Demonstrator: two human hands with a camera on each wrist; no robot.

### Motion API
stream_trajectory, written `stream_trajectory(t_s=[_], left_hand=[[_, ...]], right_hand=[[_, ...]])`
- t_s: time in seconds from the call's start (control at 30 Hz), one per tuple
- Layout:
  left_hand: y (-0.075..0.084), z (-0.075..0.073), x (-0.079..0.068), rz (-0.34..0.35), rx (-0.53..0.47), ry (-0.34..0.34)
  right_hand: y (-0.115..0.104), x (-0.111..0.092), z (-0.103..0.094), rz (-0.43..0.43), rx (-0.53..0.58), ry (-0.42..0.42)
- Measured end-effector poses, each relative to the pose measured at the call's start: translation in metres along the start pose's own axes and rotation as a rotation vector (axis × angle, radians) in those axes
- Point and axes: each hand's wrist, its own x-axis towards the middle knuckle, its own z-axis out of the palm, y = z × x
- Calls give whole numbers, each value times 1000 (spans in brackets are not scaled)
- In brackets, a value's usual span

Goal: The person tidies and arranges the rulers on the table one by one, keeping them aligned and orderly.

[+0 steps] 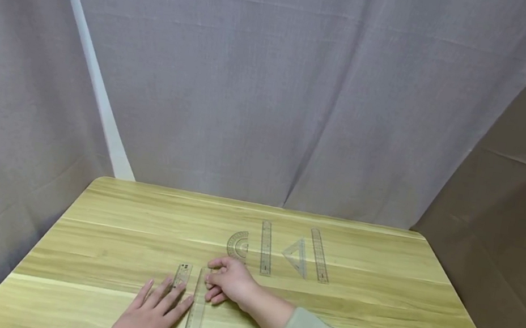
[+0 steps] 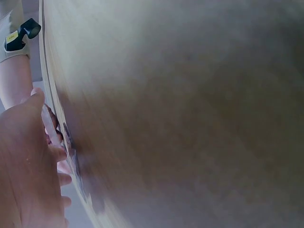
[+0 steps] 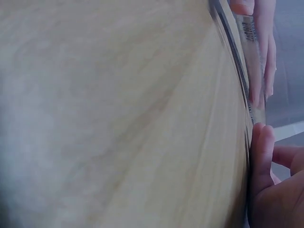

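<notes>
A clear ruler (image 1: pixel 196 311) lies lengthwise near the front of the table, between the two hands. My right hand (image 1: pixel 232 283) pinches its far end, thumb at the right edge and index finger across the top. Spread fingers of my left hand (image 1: pixel 146 319) reach along its left side, the thumb touching its near end. Under those fingers is a second clear ruler (image 1: pixel 183 272), only its far end showing. The right wrist view shows the ruler (image 3: pixel 251 54) running from the left thumb to the right fingertips.
Farther back stand out, flat on the wooden table (image 1: pixel 128 234), a clear protractor (image 1: pixel 237 244), a ruler (image 1: pixel 266 248), a set square (image 1: pixel 297 256) and another ruler (image 1: pixel 319 256). Grey curtains (image 1: pixel 212 93) surround the table at the back and sides.
</notes>
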Motion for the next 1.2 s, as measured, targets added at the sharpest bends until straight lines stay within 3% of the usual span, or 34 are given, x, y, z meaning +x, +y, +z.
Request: stream_trajectory(t_s=[0.5, 0.9, 1.2], left_hand=[[-2, 4, 0, 26, 79, -11], [-2, 4, 1, 37, 97, -3], [-3, 4, 2, 49, 110, 18]], right_hand=[[-8, -4, 5, 21, -56, 13], [-13, -5, -6, 51, -92, -82], [-15, -6, -9, 23, -155, -100]])
